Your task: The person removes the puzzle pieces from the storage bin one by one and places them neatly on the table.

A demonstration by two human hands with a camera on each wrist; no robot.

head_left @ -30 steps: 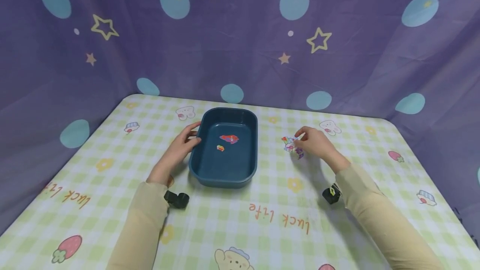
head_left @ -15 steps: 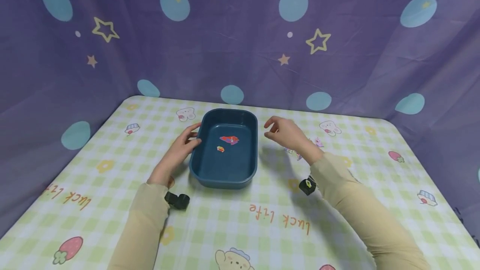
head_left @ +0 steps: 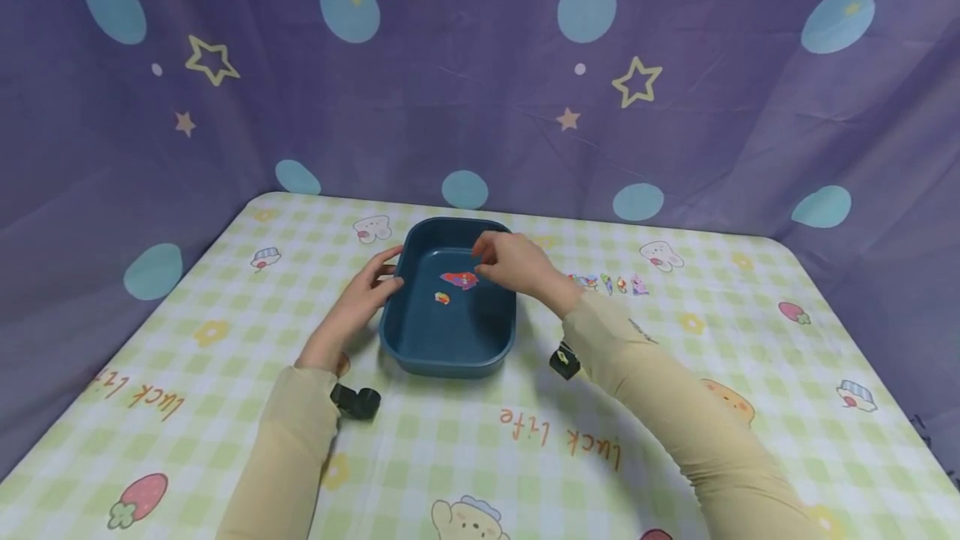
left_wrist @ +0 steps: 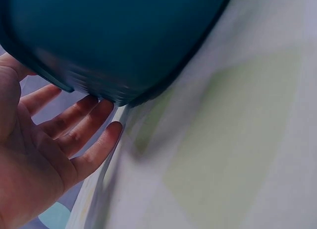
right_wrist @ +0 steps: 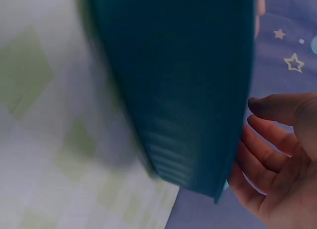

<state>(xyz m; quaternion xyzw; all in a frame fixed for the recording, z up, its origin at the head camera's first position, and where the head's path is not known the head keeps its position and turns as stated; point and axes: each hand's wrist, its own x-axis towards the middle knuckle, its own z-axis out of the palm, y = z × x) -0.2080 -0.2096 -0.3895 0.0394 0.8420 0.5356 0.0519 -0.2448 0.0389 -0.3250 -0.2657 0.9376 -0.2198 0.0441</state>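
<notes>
A dark blue rectangular tub (head_left: 450, 344) stands on the table left of centre. Inside on its floor lie a flat red and purple cutout, sticker-like (head_left: 459, 280), and a smaller yellow-orange one (head_left: 442, 298). My left hand (head_left: 358, 300) holds the tub's left side, thumb at the rim and fingers against the outer wall (left_wrist: 64, 125). Over the tub's right rim reaches my right hand (head_left: 517, 263), thumb and forefinger tips close together above the floor. In the right wrist view that hand (right_wrist: 277, 159) is partly behind the tub wall; whether anything sits between its fingertips does not show.
A row of small colourful flat cutouts (head_left: 622, 285) lies on the table right of the tub, partly behind my right forearm. A checked, printed cloth (head_left: 210, 407) covers the table. Behind hangs a purple curtain (head_left: 480, 107). Black wrist cameras (head_left: 356, 402) hang under both sleeves.
My right hand has left the cutouts on the right and travelled left until over the tub. The left hand, the tub and the two cutouts inside have stayed put.
</notes>
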